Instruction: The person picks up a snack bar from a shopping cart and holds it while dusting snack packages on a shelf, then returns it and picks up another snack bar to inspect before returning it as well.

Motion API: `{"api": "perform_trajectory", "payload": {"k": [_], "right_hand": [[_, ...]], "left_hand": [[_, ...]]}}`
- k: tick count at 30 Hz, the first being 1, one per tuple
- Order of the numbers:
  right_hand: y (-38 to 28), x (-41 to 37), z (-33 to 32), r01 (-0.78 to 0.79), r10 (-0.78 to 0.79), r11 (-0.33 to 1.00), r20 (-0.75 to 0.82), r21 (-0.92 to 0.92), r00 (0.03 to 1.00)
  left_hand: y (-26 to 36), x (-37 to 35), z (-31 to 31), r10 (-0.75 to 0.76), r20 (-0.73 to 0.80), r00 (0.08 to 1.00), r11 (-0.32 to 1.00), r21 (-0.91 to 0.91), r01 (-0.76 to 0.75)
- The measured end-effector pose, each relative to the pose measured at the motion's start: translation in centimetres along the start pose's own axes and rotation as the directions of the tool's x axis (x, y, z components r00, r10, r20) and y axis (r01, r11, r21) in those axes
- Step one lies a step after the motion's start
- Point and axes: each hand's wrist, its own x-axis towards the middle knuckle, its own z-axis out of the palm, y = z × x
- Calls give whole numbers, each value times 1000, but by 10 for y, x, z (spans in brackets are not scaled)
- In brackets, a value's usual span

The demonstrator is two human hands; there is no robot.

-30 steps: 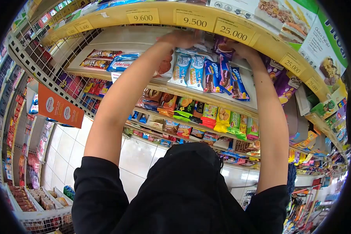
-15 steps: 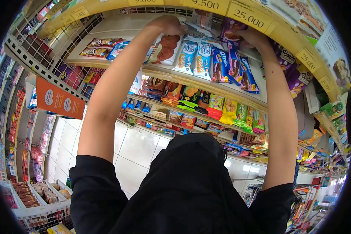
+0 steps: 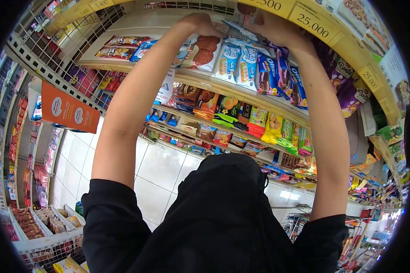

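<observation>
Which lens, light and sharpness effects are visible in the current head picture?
Head view: the yellow price rail bows, likely fisheye distortion; head view, corners: black vignetting; head view, lower right: glare on the floor tiles; head view, top: the right hand looks slightly soft.

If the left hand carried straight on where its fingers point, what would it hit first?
Ahead of the left hand, probably the pale blue packets come first, though depth is unclear.
</observation>
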Motion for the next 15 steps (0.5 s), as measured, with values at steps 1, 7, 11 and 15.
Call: {"api": "perform_trajectory", "payload": {"k": [1, 7, 11, 15], "right_hand": [[4, 9, 13, 53, -53, 998, -16, -14, 998], [7, 39, 51, 17, 0, 998, 254, -66, 967], [26, 52, 70, 45, -24, 995, 223, -86, 974], [14, 46, 52, -73, 67, 997, 295, 11, 953]], "left_hand": [[0, 0, 1, -16, -6, 1000, 1000, -2, 16], [-8, 5, 16, -36, -105, 994, 998, -52, 31], [-4, 2, 11, -131, -58, 990, 989, -69, 127], [-4, -2, 9, -138, 8, 990, 987, -85, 138]]}}
